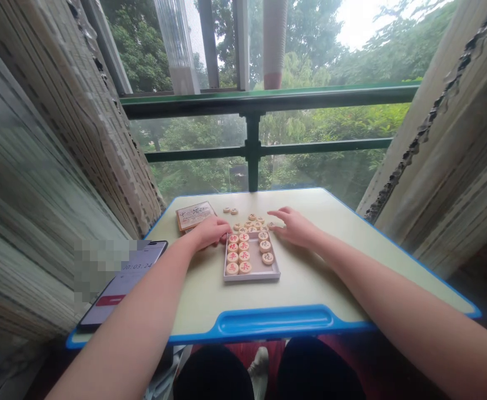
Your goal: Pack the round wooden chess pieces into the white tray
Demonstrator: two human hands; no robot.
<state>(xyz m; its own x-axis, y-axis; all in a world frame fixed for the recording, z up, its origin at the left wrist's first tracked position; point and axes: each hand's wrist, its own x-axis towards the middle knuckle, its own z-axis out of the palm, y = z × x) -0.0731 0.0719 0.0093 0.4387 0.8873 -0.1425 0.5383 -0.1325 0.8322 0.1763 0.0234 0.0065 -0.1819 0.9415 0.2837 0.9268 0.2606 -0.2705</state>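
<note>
Nearest me, two dark-clad knees [320,369] and a pale shoe [260,366] show below the table [310,289], whose near edge carries a moulded blue groove [275,321]. By the near left corner lies a phone [120,289], partly behind the left forearm; its screen shows a time ending "0:03.24" above a red bar.

Around the table's middle sits a shallow box [252,278] of round chess pieces [244,256]. The two left columns carry red characters: 兵 on three of them, also 士, 車 and 馬. Three pieces with dark characters stand along the right wall, with bare box floor between.

The left hand [210,232] is at the box's far left corner, fingers curled; I can't tell whether they grip anything. The right hand [294,226] hovers beyond the far right corner, fingers loose and parted, near a loose piece [271,226]. More loose pieces [250,224] cluster just past the box. Towards the table's far left corner lies the lid [194,215], its large dark lettering too blurred to read. Two pieces [230,210] rest nearer the far edge.

Beyond stand curtains [426,122], a green railing [253,150] and trees [310,50].
</note>
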